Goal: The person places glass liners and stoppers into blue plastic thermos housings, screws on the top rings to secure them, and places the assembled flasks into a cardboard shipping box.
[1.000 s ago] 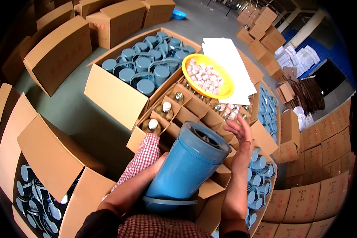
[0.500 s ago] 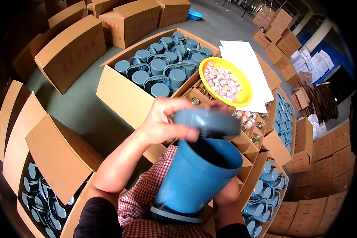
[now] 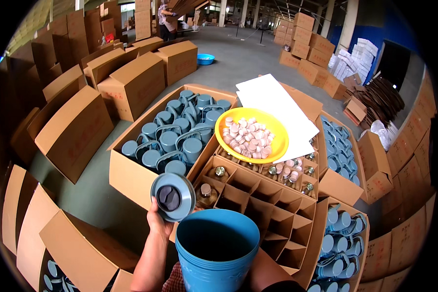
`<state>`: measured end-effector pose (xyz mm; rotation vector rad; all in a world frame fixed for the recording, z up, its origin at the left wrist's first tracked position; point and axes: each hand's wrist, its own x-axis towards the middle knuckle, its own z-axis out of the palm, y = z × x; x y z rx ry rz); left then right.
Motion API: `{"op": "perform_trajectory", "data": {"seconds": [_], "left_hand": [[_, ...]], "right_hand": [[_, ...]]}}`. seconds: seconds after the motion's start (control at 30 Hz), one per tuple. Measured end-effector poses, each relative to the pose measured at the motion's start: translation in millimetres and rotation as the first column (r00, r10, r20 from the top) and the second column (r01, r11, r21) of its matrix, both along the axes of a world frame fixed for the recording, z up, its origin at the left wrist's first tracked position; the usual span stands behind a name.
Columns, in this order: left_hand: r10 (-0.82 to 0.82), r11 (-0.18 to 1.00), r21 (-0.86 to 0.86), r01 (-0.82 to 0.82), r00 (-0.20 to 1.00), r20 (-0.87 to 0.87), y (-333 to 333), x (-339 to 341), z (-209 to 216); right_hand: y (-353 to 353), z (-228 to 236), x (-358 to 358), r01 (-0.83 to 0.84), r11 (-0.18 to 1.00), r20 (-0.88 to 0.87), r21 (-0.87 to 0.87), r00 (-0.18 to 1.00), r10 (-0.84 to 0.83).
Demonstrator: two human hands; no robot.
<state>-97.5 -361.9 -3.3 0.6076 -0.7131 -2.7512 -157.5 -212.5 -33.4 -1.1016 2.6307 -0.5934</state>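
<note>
The work looks partway through, judging by how things lie: the blue bucket (image 3: 214, 275) is open at the person's front, low in the view, and its grey-blue lid (image 3: 173, 197) is off, just beside the rim on the left. The left hand (image 3: 156, 221) holds that lid by its edge, tilted so the dark round middle shows. The right forearm (image 3: 272, 272) runs in behind the bucket; the right hand is hidden, so I cannot tell how it grips. The inside of the bucket is too dark to read. Beyond it, a divided box (image 3: 277, 214) is part filled: a bottle (image 3: 207, 192) with a pinkish top stands in a near cell, a shiny-topped one behind it, and more stand farther back, while many cells show only cardboard. A yellow basin (image 3: 280, 141) of loose caps (image 3: 248, 138) sits over the box's far side, against a white sheet (image 3: 277, 97). Whatever carries these boxes is out of sight. Boxes of grey-blue handled pieces (image 3: 168, 141) stand on both sides. Around them spreads a grey floor (image 3: 224, 65) with tall cartons (image 3: 73, 134) at left, a blue basin (image 3: 205, 59), stacked boxes (image 3: 301, 39) and flattened cardboard (image 3: 382, 104) at right, and a co-worker (image 3: 166, 19) in the distance.
</note>
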Motion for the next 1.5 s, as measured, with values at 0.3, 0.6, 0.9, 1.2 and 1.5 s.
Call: {"op": "perform_trajectory", "data": {"seconds": [0.3,0.6,0.9,1.2,1.5], "left_hand": [[-0.184,0.968,0.173,0.181,0.983,0.002,15,43,-90],[-0.256,0.949,0.125,0.289,0.939,-0.231,94,-28,114],[-0.531,0.656,0.015,0.754,0.476,-0.701,119,-49,195],[-0.548,0.826,-0.557,0.086,0.349,-0.76,121,-4,163],[-0.178,0.982,0.001,0.189,0.923,-0.341,87,-16,164]], "right_hand": [[39,128,-24,0.094,0.819,-0.171,-0.567,0.959,-0.228],[103,301,34,-0.406,0.863,-0.69,-0.299,0.717,0.098],[178,291,-1,0.184,0.257,0.181,-0.949,0.983,-0.036],[193,238,44,0.247,0.484,0.478,-0.84,0.76,0.441],[177,290,61,0.099,0.988,0.238,-0.116,0.969,-0.069]]}}
